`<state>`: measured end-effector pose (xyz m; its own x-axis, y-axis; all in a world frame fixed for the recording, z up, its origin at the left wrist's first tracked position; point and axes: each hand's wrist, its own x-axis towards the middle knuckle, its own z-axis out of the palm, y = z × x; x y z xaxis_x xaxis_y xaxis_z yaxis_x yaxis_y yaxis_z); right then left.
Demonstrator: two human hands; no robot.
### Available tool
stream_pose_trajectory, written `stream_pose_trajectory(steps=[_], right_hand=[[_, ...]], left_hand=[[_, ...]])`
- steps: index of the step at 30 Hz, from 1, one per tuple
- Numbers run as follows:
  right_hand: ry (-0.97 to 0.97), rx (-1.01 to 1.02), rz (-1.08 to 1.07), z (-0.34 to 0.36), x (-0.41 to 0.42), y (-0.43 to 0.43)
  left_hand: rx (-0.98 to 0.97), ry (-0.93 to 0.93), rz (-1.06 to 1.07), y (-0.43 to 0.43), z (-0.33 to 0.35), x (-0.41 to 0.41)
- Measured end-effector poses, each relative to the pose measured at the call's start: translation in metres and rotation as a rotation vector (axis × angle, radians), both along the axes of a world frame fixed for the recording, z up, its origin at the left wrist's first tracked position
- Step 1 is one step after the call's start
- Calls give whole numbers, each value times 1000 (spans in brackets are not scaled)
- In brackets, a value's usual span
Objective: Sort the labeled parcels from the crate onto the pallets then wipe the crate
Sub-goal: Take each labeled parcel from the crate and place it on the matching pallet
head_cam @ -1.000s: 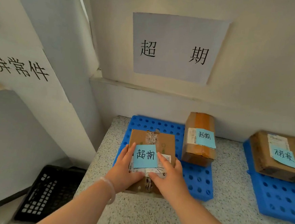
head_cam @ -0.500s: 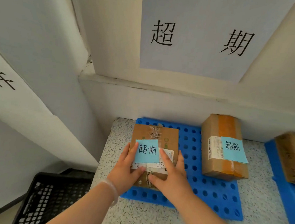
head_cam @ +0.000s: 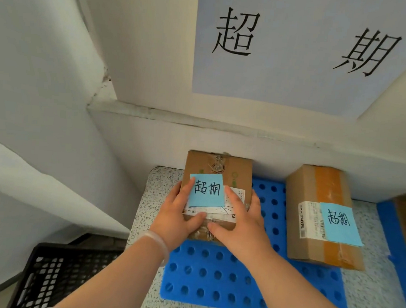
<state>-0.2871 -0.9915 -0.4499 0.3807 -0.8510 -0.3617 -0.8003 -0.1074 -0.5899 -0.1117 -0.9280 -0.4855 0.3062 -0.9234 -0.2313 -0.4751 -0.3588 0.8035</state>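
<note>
- While both hands press on it, the cardboard parcel [head_cam: 218,164] sits at the far left corner of the blue pallet [head_cam: 216,283], with its far end at the foot of the wall.
- A blue note [head_cam: 206,190] with handwritten characters is stuck on the parcel's top.
- Left hand [head_cam: 175,215]: the grip is open, fingers almost straight along the parcel's left edge and thumb laid across the near top.
- Right hand [head_cam: 240,220]: the grip is open too, fingers flat on the right side of the top.
- A second parcel [head_cam: 299,185], also carrying a blue note, lies at the pallet's far right corner, apart from the first.
- The pallet rests on the speckled surface [head_cam: 150,198].
- A black crate [head_cam: 61,276] stands below the surface's left edge.
- A printed sign [head_cam: 287,87] hangs on the wall above the pallet.
</note>
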Motion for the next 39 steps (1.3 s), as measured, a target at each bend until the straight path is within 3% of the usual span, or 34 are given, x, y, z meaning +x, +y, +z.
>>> stream_pose_trajectory(steps=[5,12,18,28,39], right_hand=[[71,29,12,15,0,1],[104,-167,107,39,-42,54],[89,-187,93,70,-109,111],[137,-310,-205,118,-299,206],[300,-259,-767,146,-583,425]], left_hand=[[123,-62,-27,-4,16,1],[138,-536,-107,35,61,-35],[98,-600,-242,76,98,-108],[-140,-664,-546,120,161,-311],[-309,-596,-1088,262,185,-639]])
